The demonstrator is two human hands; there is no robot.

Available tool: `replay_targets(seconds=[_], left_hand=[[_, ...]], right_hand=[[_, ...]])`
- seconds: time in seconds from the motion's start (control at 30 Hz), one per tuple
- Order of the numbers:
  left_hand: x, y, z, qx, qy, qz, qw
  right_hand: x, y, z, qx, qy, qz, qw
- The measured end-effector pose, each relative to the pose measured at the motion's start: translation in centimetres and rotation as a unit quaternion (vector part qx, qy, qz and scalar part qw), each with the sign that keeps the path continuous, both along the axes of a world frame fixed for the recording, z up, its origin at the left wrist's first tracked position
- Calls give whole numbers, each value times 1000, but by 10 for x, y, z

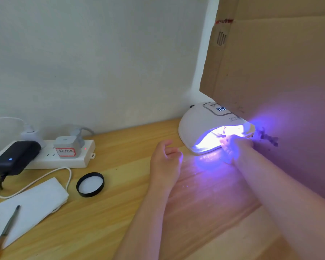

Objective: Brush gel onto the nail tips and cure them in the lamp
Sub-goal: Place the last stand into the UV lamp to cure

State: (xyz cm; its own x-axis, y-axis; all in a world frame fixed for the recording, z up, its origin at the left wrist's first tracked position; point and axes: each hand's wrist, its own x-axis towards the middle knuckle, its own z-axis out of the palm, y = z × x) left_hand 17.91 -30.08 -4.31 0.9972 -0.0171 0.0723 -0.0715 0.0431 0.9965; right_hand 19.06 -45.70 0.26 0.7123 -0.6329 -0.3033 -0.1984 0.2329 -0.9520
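Lamp (210,126) lit, right of centre on table (120,212). Right hand (233,147) at its mouth, fingers curled; held thing lost in glare, grip unclear. Left hand (165,156) loosely open just left. Brush (6,228) lower left, nearer left hand.
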Motion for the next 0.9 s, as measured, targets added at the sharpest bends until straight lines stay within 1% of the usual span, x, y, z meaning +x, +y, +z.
replay_targets(seconds=[0.07, 0.1, 0.17, 0.2, 0.23, 0.3, 0.33, 0.4, 0.47, 0.53, 0.6, 0.7, 0.73, 0.8, 0.9], left_hand=[[0, 1, 0, -1, -4, 3, 1000], [-1, 1, 0, -2, -5, 8, 1000], [1, 1, 0, -10, 2, 12, 1000], [0, 1, 1, -8, 3, 14, 1000], [1, 0, 1, -9, 4, 15, 1000], [0, 0, 3, -15, 8, 14, 1000], [-1, 0, 3, -15, 6, 15, 1000], [-1, 1, 2, -9, 2, 13, 1000], [-1, 1, 2, -6, 0, 11, 1000], [-1, 2, 3, -3, -1, 12, 1000], [-2, 3, 3, -3, -2, 13, 1000], [-1, 4, 3, -3, 0, 12, 1000], [-2, 4, 3, 0, 0, 10, 1000], [-2, 5, 3, 1, -1, 11, 1000], [-1, 5, 3, 7, -3, 15, 1000]], right_hand=[[-3, -4, 3, -15, 16, 22, 1000], [-6, -4, 3, -16, 2, 28, 999], [-13, -2, 3, -98, -3, 66, 993], [-19, 0, 4, -173, -3, 78, 982], [-25, 0, 5, -260, -9, 77, 962], [-33, 1, 12, -423, -32, 40, 904], [-34, 0, 19, -483, -48, 27, 874], [-26, -3, 34, -546, -62, 55, 833], [-8, -11, 46, -586, -22, 125, 800], [10, -16, 56, -602, 30, 187, 776], [25, -19, 60, -616, 77, 211, 755], [37, -18, 64, -665, 170, 229, 691], [39, -18, 65, -675, 187, 229, 675], [41, -18, 65, -679, 203, 226, 669], [46, -18, 66, -664, 214, 230, 679]])
